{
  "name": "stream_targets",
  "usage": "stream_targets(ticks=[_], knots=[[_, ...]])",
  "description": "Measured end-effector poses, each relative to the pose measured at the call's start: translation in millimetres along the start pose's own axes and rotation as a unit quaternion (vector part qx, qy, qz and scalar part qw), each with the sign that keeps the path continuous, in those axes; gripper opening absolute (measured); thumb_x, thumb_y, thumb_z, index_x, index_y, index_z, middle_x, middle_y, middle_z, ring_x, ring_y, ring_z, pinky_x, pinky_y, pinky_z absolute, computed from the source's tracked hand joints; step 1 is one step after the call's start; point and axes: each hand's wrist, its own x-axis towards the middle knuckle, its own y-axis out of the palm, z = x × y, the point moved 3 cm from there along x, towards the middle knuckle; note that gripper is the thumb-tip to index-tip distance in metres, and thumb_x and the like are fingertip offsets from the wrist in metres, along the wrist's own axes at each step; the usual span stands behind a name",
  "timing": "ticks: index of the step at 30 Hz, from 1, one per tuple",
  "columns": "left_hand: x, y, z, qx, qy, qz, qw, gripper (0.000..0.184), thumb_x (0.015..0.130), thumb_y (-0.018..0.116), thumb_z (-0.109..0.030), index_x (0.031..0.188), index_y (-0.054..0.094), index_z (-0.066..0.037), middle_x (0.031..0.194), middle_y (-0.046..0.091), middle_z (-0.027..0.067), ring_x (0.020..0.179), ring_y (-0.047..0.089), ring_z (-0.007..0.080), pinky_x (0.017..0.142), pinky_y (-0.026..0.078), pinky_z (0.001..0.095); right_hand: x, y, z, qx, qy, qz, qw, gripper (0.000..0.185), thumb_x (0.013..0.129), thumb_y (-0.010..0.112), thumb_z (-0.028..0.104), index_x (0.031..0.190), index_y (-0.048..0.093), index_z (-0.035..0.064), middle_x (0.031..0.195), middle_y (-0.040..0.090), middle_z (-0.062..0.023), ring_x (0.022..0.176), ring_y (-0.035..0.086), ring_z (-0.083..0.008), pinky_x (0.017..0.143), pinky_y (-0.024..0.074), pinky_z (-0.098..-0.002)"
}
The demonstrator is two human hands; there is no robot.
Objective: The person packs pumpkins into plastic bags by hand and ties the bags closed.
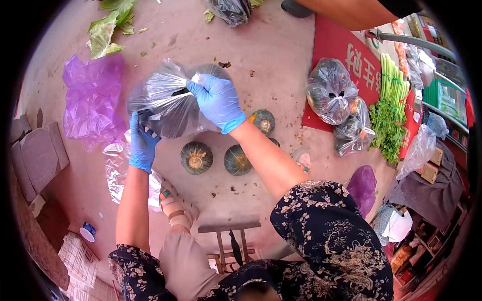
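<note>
A clear plastic bag (pixel 168 108) is stretched between my two blue-gloved hands, with dark rounded shapes inside that the film blurs. My right hand (pixel 217 100) is closed on the bag's gathered top. At the bag's lower left side, my left hand (pixel 143 144) has its fingers bent around the plastic. Below the bag, a dark green pumpkin (pixel 196 157) rests on the floor. Beside it lies a second pumpkin (pixel 237 160), partly covered by my right forearm. A third pumpkin (pixel 262 122) with an orange patch sits right of my right wrist.
Purple plastic sheeting (pixel 93 98) and shiny clear plastic (pixel 113 168) lie at left. To the right are tied pumpkin bags (pixel 332 93) on a red mat (pixel 326 45) and bundled celery (pixel 390 110). Cabbage leaves (pixel 108 30) lie far left. Another person's limb (pixel 351 12) enters at top.
</note>
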Motion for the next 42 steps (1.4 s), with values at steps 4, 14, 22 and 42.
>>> stream_targets(ticks=[4,14,22,42], knots=[[16,96,-14,0.058,0.101,0.126,0.985,0.066,0.087,0.049,-0.047,0.137,0.029,-0.010,0.139,0.034,0.0062,0.126,0.034,0.0177,0.103,0.028,0.0353,-2,-67,-8,0.065,0.019,-0.111,0.992,0.014,0.082,0.063,0.013,0.077,0.060,0.0003,0.059,0.054,-0.0153,0.049,0.045,-0.0266,0.048,0.0385,-0.0320],[36,259,117,0.429,0.251,0.224,0.838,0.082,0.080,0.064,-0.038,0.143,0.018,-0.013,0.146,0.013,0.0217,0.137,0.013,0.0282,0.107,0.022,0.0377,9,-184,-106,0.005,0.131,-0.330,0.935,0.027,0.089,0.056,0.022,0.079,0.059,-0.0028,0.065,0.054,-0.0064,0.059,0.047,-0.0142,0.056,0.0391,-0.0282],[45,193,144,0.424,0.177,0.230,0.858,0.058,0.081,0.064,-0.028,0.132,0.042,-0.011,0.136,0.038,0.0181,0.125,0.039,0.0305,0.100,0.036,0.0381,36,-215,-135,-0.227,0.243,-0.184,0.925,0.041,0.082,0.055,0.035,0.108,0.057,0.0032,0.102,0.059,-0.0248,0.094,0.055,-0.0424,0.080,0.0438,-0.0446],[-42,17,145,0.348,-0.006,0.046,0.936,0.084,0.076,0.067,-0.008,0.142,0.015,-0.017,0.128,0.046,0.0114,0.107,0.053,0.0220,0.079,0.051,0.0338,-228,-105,-204,0.177,0.516,0.128,0.828,0.066,0.072,0.074,0.032,0.120,0.043,-0.0011,0.109,0.056,-0.0105,0.097,0.054,-0.0178,0.084,0.0460,-0.0332]])
